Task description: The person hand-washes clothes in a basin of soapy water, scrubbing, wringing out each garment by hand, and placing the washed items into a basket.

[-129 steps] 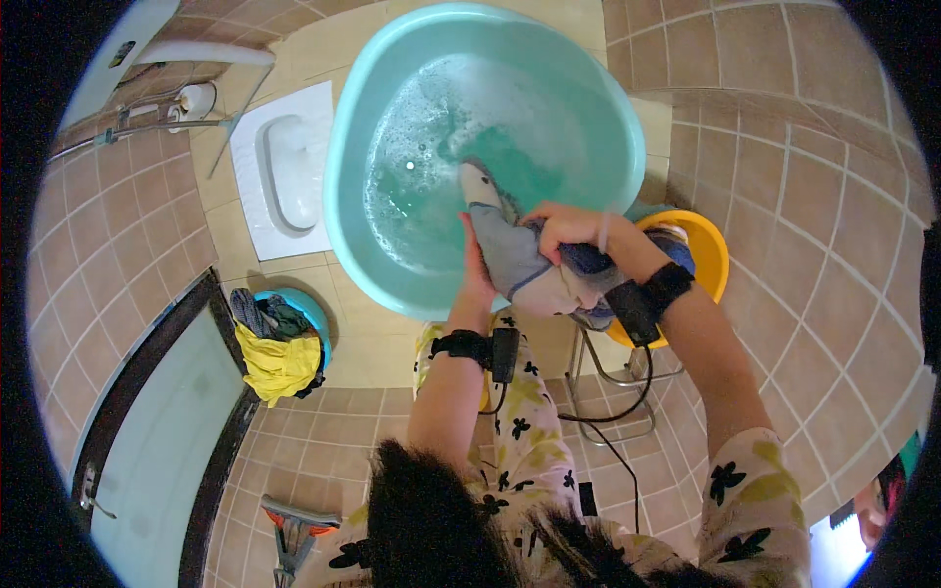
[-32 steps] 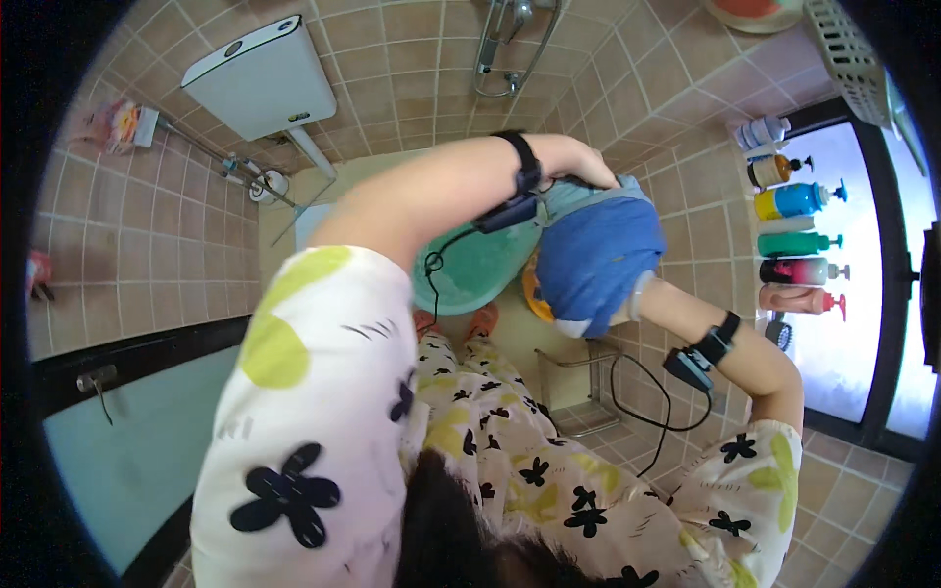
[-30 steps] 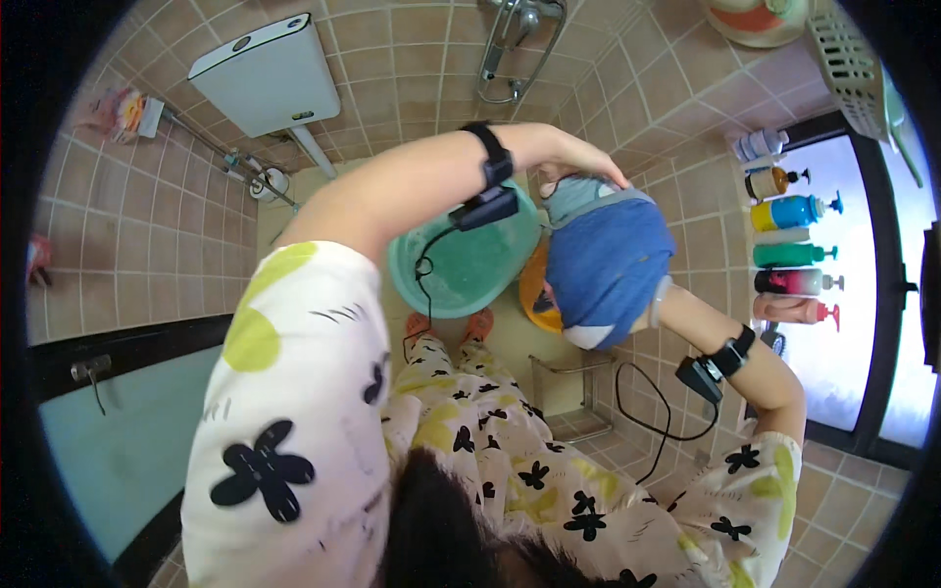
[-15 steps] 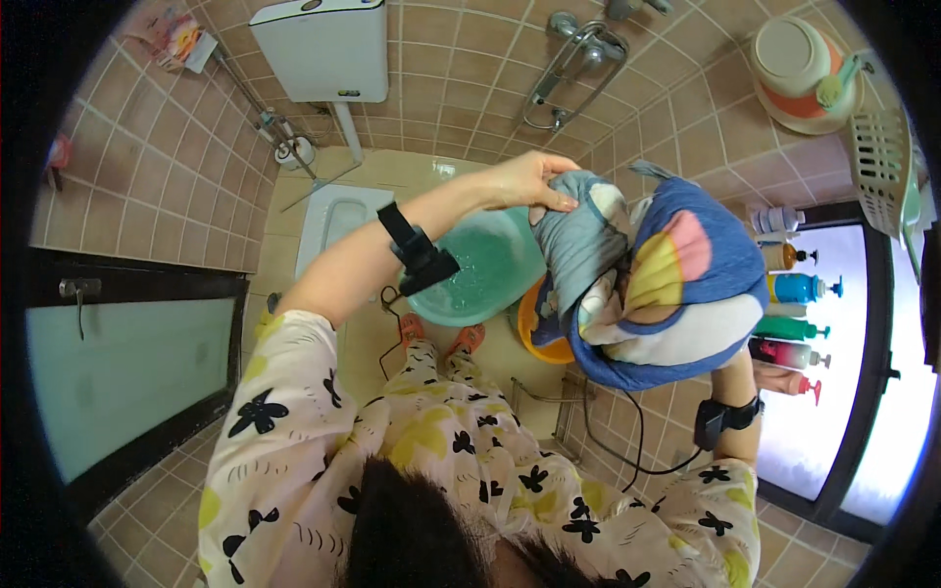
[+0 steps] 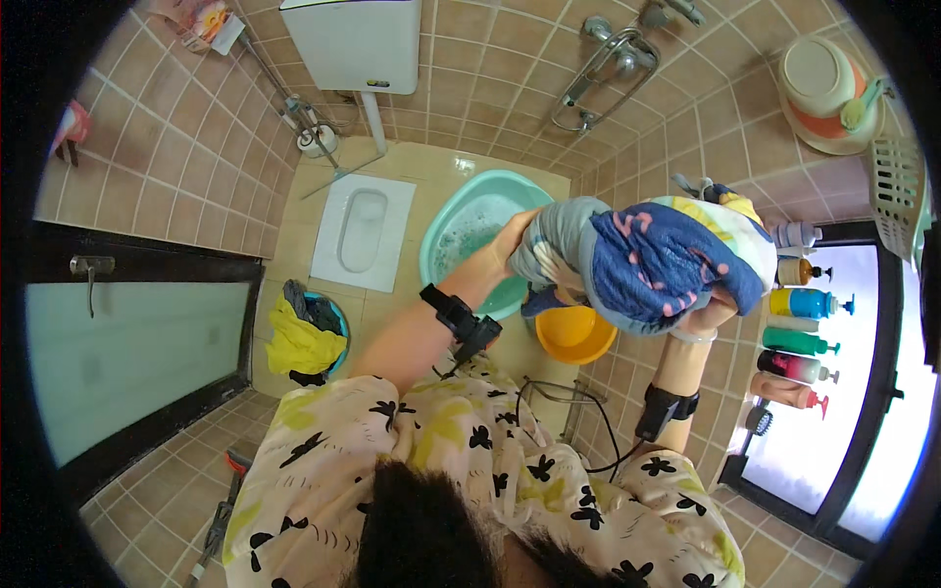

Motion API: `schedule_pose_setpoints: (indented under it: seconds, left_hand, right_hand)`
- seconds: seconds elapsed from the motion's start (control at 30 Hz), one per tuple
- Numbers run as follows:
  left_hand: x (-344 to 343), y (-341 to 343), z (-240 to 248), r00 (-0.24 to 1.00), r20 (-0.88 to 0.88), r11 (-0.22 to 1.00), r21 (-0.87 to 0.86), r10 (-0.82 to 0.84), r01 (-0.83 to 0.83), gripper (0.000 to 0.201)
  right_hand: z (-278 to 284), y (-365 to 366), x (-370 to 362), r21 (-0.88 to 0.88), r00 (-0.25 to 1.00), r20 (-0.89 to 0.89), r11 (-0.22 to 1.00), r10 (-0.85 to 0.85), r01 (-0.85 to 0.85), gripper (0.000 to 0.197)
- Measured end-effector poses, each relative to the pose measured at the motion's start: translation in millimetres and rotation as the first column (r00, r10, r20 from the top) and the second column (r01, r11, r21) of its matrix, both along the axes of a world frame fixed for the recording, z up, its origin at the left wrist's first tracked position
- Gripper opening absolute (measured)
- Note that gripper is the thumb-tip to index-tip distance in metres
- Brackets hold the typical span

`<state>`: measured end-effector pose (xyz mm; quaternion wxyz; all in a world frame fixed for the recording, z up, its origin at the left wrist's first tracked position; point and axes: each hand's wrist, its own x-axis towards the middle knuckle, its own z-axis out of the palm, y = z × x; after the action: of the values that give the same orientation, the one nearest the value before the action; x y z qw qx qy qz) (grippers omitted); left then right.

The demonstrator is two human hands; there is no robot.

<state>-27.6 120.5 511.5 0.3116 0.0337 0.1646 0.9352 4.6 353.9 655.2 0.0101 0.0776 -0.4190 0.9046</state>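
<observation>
I hold a wet bundle of cloth (image 5: 657, 257), blue with pink and yellow print and a grey part, raised at chest height on the right. My left hand (image 5: 512, 247) grips its grey left end. My right hand (image 5: 708, 316) holds it from underneath, mostly hidden by the fabric. Both wrists wear black bands with cables. Below the cloth stands a teal wash basin (image 5: 469, 227) with soapy water, and a yellow bowl (image 5: 574, 335) next to it.
A white squat toilet (image 5: 358, 235) lies left of the basin. A small blue bucket with yellow cloth (image 5: 306, 338) stands by the glass door (image 5: 127, 343). Several coloured bottles (image 5: 804, 338) line the window sill on the right. Taps (image 5: 608, 59) hang on the tiled wall.
The cloth came out of the basin and was lifted high to the right. Since half a second ago it has spread wider between my hands, and my view has tilted.
</observation>
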Motion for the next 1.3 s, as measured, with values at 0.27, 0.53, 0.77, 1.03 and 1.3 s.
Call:
schedule_pose_setpoints:
  seconds: [0.27,0.53,0.77,1.03,1.3]
  left_hand:
    - [43,17,17,0.923,0.381,0.955,0.288,-0.049,-0.068,0.071]
    - [66,-34,31,0.963,0.228,0.939,0.275,0.146,-0.208,0.077]
    - [78,-88,106,0.941,-0.315,0.992,0.061,0.127,-0.113,0.096]
    - [61,-102,151,0.861,-0.371,0.911,0.35,0.349,-0.218,0.092]
    - [9,-68,128,0.808,-0.476,0.816,-0.27,0.349,-0.512,0.045]
  right_hand:
    - [-4,-25,-13,0.032,0.994,-0.071,0.996,-0.08,0.082,0.042]
    - [4,-31,-7,0.141,0.978,-0.109,0.971,-0.179,0.194,0.045]
    - [29,-30,17,-0.08,0.991,-0.064,0.991,-0.117,0.112,0.05]
    - [77,-45,34,-0.081,0.951,-0.303,0.996,-0.056,0.033,0.052]
    - [98,-66,54,-0.041,0.909,-0.374,0.976,0.185,-0.215,0.05]
